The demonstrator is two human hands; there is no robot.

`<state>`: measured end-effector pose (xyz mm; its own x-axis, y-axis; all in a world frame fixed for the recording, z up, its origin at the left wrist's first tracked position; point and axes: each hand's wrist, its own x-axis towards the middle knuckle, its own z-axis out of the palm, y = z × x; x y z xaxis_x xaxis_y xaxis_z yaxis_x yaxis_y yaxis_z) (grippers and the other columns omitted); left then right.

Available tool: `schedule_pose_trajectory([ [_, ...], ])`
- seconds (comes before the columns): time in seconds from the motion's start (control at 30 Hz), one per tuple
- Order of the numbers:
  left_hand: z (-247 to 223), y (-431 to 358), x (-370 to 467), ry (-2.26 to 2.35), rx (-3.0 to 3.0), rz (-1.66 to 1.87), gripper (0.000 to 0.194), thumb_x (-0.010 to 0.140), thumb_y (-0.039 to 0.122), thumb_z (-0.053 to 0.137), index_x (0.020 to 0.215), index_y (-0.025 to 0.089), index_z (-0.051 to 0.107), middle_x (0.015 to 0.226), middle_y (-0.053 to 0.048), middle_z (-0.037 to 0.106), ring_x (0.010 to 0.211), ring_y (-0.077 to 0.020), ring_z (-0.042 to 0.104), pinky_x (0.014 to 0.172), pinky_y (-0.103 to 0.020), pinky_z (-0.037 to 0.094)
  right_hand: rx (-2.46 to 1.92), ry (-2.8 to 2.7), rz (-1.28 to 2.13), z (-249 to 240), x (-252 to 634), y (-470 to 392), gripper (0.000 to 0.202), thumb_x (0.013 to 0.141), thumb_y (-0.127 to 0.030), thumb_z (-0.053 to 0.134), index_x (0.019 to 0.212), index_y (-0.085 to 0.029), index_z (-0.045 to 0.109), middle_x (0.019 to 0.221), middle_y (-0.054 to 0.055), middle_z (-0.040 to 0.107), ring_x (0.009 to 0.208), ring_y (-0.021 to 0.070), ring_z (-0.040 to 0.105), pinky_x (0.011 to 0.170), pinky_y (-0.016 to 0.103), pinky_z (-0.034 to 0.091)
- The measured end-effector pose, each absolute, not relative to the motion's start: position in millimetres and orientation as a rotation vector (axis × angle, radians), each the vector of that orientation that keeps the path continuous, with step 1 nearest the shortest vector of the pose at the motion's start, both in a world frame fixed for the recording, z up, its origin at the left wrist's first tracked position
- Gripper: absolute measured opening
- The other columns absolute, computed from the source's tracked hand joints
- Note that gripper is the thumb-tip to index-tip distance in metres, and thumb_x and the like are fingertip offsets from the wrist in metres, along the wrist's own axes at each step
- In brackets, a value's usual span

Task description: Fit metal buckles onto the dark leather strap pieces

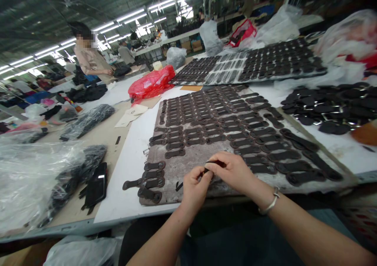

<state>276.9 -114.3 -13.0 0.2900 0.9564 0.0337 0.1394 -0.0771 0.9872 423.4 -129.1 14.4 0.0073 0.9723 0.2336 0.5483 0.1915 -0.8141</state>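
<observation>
Over the near edge of a grey-brown board, my left hand and my right hand meet. Their fingers are closed on one dark strap piece, which looks bent between them; its full shape is hidden by the fingers. Rows of dark, bone-shaped strap pieces cover much of the board. A few more lie at its left corner, one jutting past the edge. Beside my left hand rests a small black strip. Small metal buckles lie at the board's left side.
A black phone and plastic-wrapped bundles lie to the left. Behind stand a red plastic bag and a second board of dark pieces. Dark pieces with metal fittings are heaped at right. A co-worker stands at far left.
</observation>
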Motion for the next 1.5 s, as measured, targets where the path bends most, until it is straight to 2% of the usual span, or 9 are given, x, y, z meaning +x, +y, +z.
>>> schedule_pose_trajectory([
  [0.1, -18, -112, 277, 0.985, 1.280, 1.002, 0.018, 0.078, 0.030, 0.063, 0.083, 0.014, 0.068, 0.073, -0.001, 0.064, 0.071, -0.0131, 0.054, 0.069, -0.024, 0.042, -1.399, -1.544, 0.861, 13, 428, -128, 0.021, 0.080, -0.029, 0.063, 0.099, -0.020, 0.061, 0.082, 0.000, 0.062, 0.072, 0.0142, 0.059, 0.063, 0.023, 0.045],
  [0.2, -19, -111, 276, 0.945, 1.185, 1.015, 0.019, 0.076, 0.029, 0.066, 0.087, 0.015, 0.070, 0.078, -0.003, 0.069, 0.075, -0.0145, 0.059, 0.073, -0.025, 0.045, -1.347, -1.596, 0.832, 13, 429, -129, 0.008, 0.081, -0.025, 0.061, 0.085, -0.020, 0.065, 0.080, 0.000, 0.062, 0.075, 0.0147, 0.058, 0.066, 0.024, 0.043],
  [0.43, -6, -104, 264, 0.891, 1.217, 1.045, 0.039, 0.068, 0.023, 0.072, 0.106, 0.018, 0.067, 0.096, -0.006, 0.070, 0.088, -0.0176, 0.062, 0.082, -0.028, 0.047, -1.370, -1.739, 0.605, 17, 431, -129, 0.021, 0.084, -0.024, 0.059, 0.064, -0.018, 0.058, 0.062, -0.003, 0.051, 0.063, 0.0123, 0.050, 0.060, 0.024, 0.035],
  [0.63, 1, -99, 255, 1.010, 1.338, 1.031, 0.012, 0.071, 0.026, 0.070, 0.075, 0.014, 0.070, 0.074, -0.003, 0.068, 0.071, -0.0142, 0.060, 0.069, -0.024, 0.047, -1.352, -1.881, 0.626, 14, 428, -132, 0.019, 0.087, -0.027, 0.056, 0.071, -0.017, 0.058, 0.067, -0.001, 0.053, 0.065, 0.0129, 0.050, 0.061, 0.025, 0.036],
  [0.73, -3, -99, 255, 1.022, 1.289, 1.100, 0.011, 0.073, 0.026, 0.068, 0.075, 0.015, 0.068, 0.071, -0.001, 0.066, 0.069, -0.0125, 0.058, 0.068, -0.023, 0.045, -1.392, -1.897, 0.687, 12, 427, -132, 0.016, 0.083, -0.033, 0.062, 0.079, -0.018, 0.061, 0.072, -0.001, 0.056, 0.066, 0.0129, 0.051, 0.061, 0.024, 0.037],
  [0.9, -10, -102, 259, 0.969, 1.229, 1.159, 0.009, 0.075, 0.024, 0.067, 0.075, 0.016, 0.066, 0.068, 0.001, 0.062, 0.067, -0.0105, 0.054, 0.066, -0.021, 0.043, -1.338, -1.922, 0.678, 12, 423, -132, 0.034, 0.086, -0.029, 0.057, 0.056, -0.017, 0.050, 0.061, -0.002, 0.047, 0.061, 0.0112, 0.048, 0.059, 0.023, 0.035],
  [1.1, -10, -104, 261, 0.804, 0.984, 1.091, 0.010, 0.076, 0.022, 0.066, 0.071, 0.014, 0.062, 0.065, 0.002, 0.057, 0.063, -0.0080, 0.050, 0.064, -0.020, 0.040, -1.234, -1.960, 0.486, 7, 417, -136, 0.033, 0.088, -0.027, 0.053, 0.058, -0.017, 0.048, 0.066, 0.000, 0.046, 0.068, 0.0140, 0.047, 0.065, 0.027, 0.035],
  [1.37, -11, -98, 255, 0.926, 1.280, 1.157, 0.010, 0.075, 0.026, 0.066, 0.074, 0.016, 0.064, 0.069, 0.001, 0.060, 0.066, -0.0110, 0.053, 0.066, -0.022, 0.042, -1.299, -1.908, 0.699, 10, 425, -135, 0.014, 0.084, -0.032, 0.061, 0.088, -0.019, 0.062, 0.076, 0.001, 0.058, 0.069, 0.0139, 0.053, 0.063, 0.025, 0.039],
  [1.5, -7, -105, 258, 0.895, 1.347, 1.140, 0.013, 0.078, 0.028, 0.064, 0.074, 0.016, 0.065, 0.072, -0.001, 0.061, 0.071, -0.0126, 0.055, 0.069, -0.023, 0.043, -1.268, -1.863, 0.620, 18, 426, -137, 0.023, 0.089, -0.027, 0.053, 0.072, -0.018, 0.063, 0.068, 0.001, 0.058, 0.067, 0.0135, 0.053, 0.064, 0.025, 0.039],
])
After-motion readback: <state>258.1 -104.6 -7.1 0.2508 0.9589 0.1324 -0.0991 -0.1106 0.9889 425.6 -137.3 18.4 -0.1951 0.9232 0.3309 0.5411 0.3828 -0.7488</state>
